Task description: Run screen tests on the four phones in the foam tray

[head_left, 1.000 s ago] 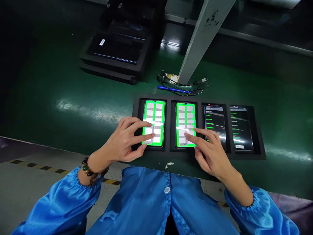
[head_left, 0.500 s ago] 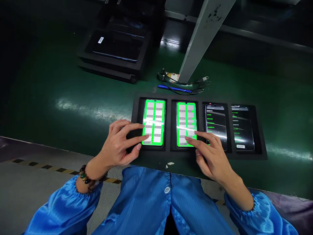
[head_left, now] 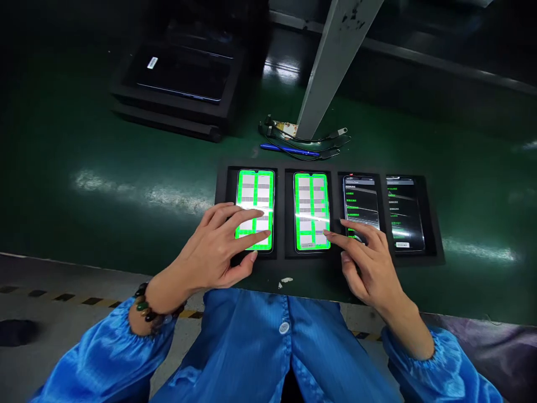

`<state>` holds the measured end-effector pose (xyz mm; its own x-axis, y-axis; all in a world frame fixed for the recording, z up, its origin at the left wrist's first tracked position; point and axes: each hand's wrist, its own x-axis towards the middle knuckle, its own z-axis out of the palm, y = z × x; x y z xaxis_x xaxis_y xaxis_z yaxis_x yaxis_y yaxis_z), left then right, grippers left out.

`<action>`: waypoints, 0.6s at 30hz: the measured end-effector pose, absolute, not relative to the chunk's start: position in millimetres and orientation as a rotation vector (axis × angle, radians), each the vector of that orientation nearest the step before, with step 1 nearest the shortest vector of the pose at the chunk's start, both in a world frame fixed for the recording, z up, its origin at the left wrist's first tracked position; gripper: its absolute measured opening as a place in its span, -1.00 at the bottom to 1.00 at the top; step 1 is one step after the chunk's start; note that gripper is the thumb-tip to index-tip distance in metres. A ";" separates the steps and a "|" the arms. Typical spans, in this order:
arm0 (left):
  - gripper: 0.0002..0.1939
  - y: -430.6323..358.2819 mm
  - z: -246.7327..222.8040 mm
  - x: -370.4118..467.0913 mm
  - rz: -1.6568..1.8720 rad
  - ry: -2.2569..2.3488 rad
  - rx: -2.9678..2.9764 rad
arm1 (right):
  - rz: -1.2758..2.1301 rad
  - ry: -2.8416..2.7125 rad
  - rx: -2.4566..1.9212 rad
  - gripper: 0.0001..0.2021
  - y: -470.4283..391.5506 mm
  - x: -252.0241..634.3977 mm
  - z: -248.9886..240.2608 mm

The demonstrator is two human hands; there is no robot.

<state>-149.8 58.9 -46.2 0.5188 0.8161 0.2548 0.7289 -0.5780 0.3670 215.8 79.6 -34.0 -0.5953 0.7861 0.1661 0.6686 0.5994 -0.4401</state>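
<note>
Several smartphones lie face up in a row of slots in a black foam tray (head_left: 282, 252). The leftmost phone (head_left: 255, 193) and the second phone (head_left: 312, 196) show bright green grids over white. My left hand (head_left: 222, 240) is open over the lower part of the leftmost phone, its fingertips on or just above the screen. With fingers apart, my right hand (head_left: 367, 260) has its index fingertip at the lower right of the second phone's screen. Its other fingers partly hide the third phone (head_left: 361, 207), which shows a dark list with green text, as does the rightmost phone (head_left: 405, 215).
Behind the tray lie black cables (head_left: 331, 137) and a blue pen (head_left: 289, 150), near the foot of a grey metal post (head_left: 331, 67). At the back left, black foam trays (head_left: 168, 115) are stacked, with a dark phone (head_left: 180, 78) in the top one.
My left hand has slid rightward across the leftmost screen. On the second phone my right fingers have moved to its right edge, and more of its grid is green. The whole view has shifted slightly.
</note>
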 end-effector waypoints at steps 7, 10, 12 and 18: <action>-0.64 49.3 -47.7 -183.2 0.642 1.702 2.484 | 0.563 -2.541 -1.055 -0.45 98.9 168.7 -37.6; -0.65 53.8 -48.2 -180.8 0.621 1.682 2.529 | 0.549 -2.535 -1.057 -0.49 104.7 164.5 -36.9; -0.64 60.2 -48.7 -170.6 0.619 1.609 2.554 | 0.517 -2.512 -1.089 -0.49 104.9 173.3 -35.3; -0.65 76.9 -45.0 -140.5 0.611 1.390 2.603 | 0.417 -2.464 -1.271 -0.48 100.0 199.9 -30.3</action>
<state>-140.5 76.9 -45.0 0.4942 0.8197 0.2896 0.7679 -0.5678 0.2967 199.9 100.0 -30.3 -0.5442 0.8236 0.1601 0.7249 0.5576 -0.4044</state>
